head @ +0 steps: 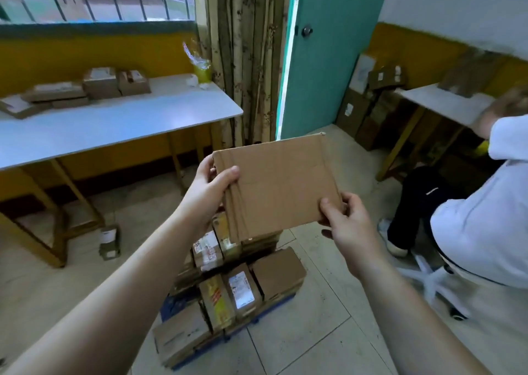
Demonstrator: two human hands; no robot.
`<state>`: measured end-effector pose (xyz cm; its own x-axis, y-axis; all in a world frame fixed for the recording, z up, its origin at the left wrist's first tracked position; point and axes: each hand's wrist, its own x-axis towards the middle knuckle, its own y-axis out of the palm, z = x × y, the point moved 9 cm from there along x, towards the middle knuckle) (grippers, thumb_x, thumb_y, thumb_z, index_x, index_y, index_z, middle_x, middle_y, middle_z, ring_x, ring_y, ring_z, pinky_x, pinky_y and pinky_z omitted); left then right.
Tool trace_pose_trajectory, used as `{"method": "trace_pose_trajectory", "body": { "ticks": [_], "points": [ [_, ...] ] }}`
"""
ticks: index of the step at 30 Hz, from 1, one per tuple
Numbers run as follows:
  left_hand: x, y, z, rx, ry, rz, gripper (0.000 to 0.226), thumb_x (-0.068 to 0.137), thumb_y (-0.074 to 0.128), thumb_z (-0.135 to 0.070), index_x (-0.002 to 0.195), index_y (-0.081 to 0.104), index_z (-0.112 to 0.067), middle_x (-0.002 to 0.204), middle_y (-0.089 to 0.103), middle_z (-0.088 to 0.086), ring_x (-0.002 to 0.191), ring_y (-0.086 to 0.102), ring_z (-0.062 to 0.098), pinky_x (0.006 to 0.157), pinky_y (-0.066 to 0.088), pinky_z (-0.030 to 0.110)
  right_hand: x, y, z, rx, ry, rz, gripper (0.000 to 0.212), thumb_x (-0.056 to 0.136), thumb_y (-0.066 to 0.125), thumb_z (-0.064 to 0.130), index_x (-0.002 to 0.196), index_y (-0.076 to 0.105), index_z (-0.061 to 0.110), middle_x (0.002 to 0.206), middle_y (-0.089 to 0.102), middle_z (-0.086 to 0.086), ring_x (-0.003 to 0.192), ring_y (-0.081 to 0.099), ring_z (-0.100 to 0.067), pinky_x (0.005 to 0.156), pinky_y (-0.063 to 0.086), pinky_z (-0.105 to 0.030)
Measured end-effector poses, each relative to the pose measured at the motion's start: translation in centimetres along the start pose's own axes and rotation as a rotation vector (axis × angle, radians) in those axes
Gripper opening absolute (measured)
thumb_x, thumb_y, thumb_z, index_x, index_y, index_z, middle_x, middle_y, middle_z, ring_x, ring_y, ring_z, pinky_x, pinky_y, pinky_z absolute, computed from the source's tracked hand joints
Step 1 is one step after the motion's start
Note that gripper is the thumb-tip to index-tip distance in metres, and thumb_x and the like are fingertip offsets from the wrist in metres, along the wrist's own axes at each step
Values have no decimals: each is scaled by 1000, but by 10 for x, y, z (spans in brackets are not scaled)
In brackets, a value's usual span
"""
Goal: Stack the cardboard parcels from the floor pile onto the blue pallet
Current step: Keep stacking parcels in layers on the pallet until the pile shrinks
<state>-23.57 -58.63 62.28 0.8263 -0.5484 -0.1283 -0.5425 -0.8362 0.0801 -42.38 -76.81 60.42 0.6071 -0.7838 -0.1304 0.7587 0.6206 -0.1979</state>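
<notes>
I hold a flat brown cardboard parcel (pixel 277 186) in the air at chest height, taped along its left edge. My left hand (pixel 210 191) grips its left edge, thumb on top. At the lower right corner my right hand (pixel 347 223) pinches the parcel. Directly below it sits the blue pallet (pixel 174 303), mostly covered by several stacked cardboard parcels (pixel 243 286), some with white or yellow labels. Only small patches of the pallet's blue show between and under the boxes.
A white table (pixel 114 120) with several boxes stands at the left, and a small box (pixel 109 241) lies on the floor by its leg. A seated person in white (pixel 485 217) is close on the right. More boxes (pixel 368 111) are piled by the teal door.
</notes>
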Motion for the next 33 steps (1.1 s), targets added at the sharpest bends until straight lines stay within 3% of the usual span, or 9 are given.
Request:
{"method": "trace_pose_trajectory", "body": {
  "ticks": [3, 6, 10, 14, 19, 22, 26, 28, 33],
  "points": [
    [21, 4, 9, 33, -32, -19, 50, 94, 54, -35, 140, 35, -33, 123, 58, -2, 98, 62, 12, 65, 51, 25, 25, 4, -2, -83, -16, 56, 36, 94, 57, 38, 127, 41, 37, 109, 57, 11, 99, 60, -13, 88, 50, -36],
    [40, 0, 32, 43, -131, -138, 65, 90, 59, -43, 143, 22, -32, 138, 49, 2, 104, 60, 17, 74, 53, 34, 52, 12, -4, -149, -33, 122, 50, 97, 55, 34, 143, 37, 29, 116, 51, 14, 105, 52, -9, 94, 44, -31],
    [55, 17, 63, 55, -197, -223, 62, 91, 56, -43, 142, 25, -27, 137, 48, 3, 100, 58, 11, 72, 51, 28, 103, 19, -24, -205, -31, 222, 47, 98, 54, 29, 142, 40, 21, 116, 52, 11, 101, 50, -8, 85, 38, -24],
    [61, 49, 108, 75, -279, -260, 61, 93, 57, -35, 145, 26, -31, 131, 50, -2, 104, 57, 11, 74, 52, 28, 157, 19, -65, -283, 2, 375, 51, 96, 56, 30, 143, 39, 22, 129, 54, 6, 113, 53, -13, 93, 42, -27],
    [71, 88, 204, 54, -477, -328, 47, 93, 58, -31, 132, 36, -43, 119, 57, -5, 100, 61, 14, 71, 54, 32, 201, 7, -158, -409, 114, 482, 61, 93, 59, 32, 148, 33, 24, 143, 49, 2, 127, 48, -18, 108, 40, -39],
    [67, 101, 271, 66, -611, -388, 53, 93, 58, -30, 140, 33, -36, 124, 55, -3, 103, 59, 14, 86, 52, 40, 205, 0, -225, -479, 222, 534, 63, 94, 58, 32, 149, 29, 24, 146, 45, 2, 131, 45, -19, 109, 38, -40],
    [64, 107, 354, 117, -780, -408, 52, 89, 64, -22, 128, 30, -26, 125, 49, 3, 101, 54, 17, 75, 49, 36, 206, 4, -311, -561, 362, 600, 66, 96, 54, 33, 152, 20, 25, 154, 33, 0, 138, 36, -22, 112, 33, -42],
    [72, 104, 390, 152, -810, -411, 51, 88, 65, -21, 126, 32, -25, 124, 49, 3, 98, 55, 16, 71, 50, 34, 213, 13, -347, -603, 401, 618, 68, 97, 52, 32, 153, 16, 25, 155, 31, -1, 139, 35, -24, 112, 32, -42],
    [107, 86, 474, 245, -819, -384, 57, 90, 63, -18, 139, 35, -24, 124, 52, -1, 109, 56, 22, 86, 52, 41, 242, 45, -422, -692, 412, 634, 69, 98, 51, 30, 154, 11, 26, 154, 34, -2, 134, 42, -27, 108, 38, -42]
  ]
}}
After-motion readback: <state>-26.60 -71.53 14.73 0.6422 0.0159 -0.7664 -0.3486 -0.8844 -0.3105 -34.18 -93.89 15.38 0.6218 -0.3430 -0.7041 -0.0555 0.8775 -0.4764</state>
